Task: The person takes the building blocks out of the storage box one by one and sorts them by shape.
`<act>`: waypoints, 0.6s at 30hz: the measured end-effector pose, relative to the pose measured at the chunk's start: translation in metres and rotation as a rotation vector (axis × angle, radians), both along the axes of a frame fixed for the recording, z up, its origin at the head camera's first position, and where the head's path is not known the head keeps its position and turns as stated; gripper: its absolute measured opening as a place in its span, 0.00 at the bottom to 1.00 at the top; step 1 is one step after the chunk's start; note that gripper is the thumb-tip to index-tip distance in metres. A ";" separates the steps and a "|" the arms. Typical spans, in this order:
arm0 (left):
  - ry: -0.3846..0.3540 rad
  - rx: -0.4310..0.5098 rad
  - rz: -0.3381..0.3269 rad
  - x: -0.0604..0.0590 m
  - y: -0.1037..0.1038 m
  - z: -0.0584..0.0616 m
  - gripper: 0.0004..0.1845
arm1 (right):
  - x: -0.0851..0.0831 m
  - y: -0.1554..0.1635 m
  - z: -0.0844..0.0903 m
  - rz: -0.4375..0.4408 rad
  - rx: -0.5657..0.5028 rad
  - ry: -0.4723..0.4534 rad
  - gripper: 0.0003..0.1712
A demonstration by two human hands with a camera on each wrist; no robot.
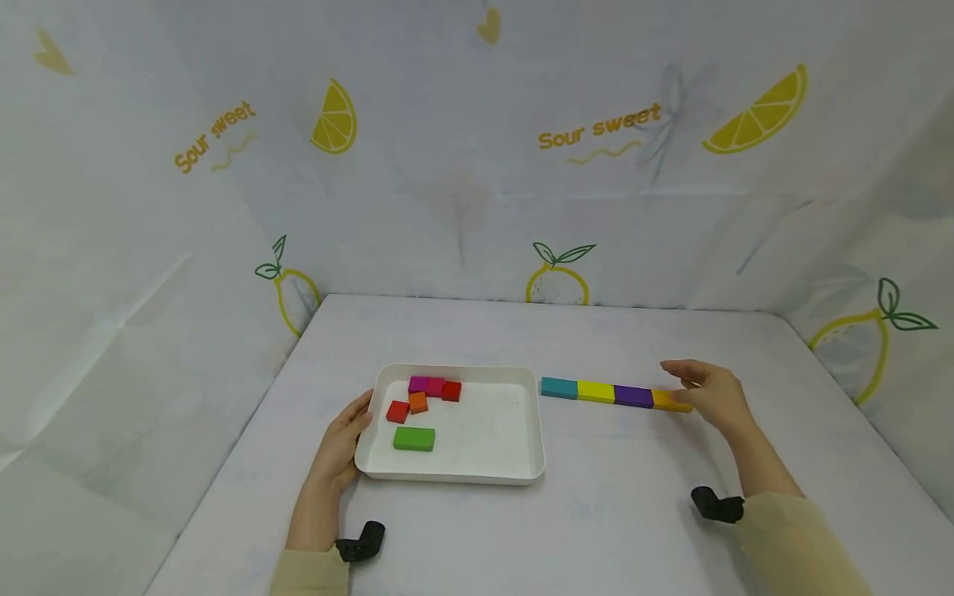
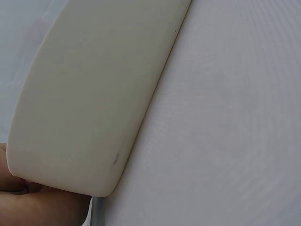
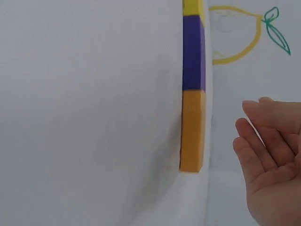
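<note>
A white tray lies on the table and holds a green block, two red blocks, an orange block and a magenta block. My left hand grips the tray's left rim; the left wrist view shows the tray's outer wall with fingers under its corner. To the tray's right runs a row of blocks: teal, yellow, purple and orange-yellow. My right hand hovers open just past the row's right end, fingers straight and apart from the orange-yellow block.
White cloth walls printed with lemons close in the table on three sides. Bare table surface stretches in front of the tray and the row. Black wrist mounts sit on both forearms.
</note>
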State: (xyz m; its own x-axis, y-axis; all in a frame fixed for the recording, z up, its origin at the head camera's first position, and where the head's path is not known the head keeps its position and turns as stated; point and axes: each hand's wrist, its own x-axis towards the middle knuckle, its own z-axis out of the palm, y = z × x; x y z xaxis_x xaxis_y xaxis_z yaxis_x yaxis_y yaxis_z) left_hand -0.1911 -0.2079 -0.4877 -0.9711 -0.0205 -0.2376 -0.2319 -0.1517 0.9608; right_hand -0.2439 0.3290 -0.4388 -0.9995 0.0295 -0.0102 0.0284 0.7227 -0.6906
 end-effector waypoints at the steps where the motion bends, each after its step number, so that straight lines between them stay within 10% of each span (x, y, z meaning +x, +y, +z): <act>1: 0.001 -0.001 -0.001 0.000 0.000 0.000 0.28 | 0.000 -0.006 0.003 0.005 -0.015 0.018 0.26; 18: 0.013 -0.024 0.016 0.001 0.002 -0.002 0.27 | -0.003 -0.178 0.025 0.329 -0.427 0.070 0.23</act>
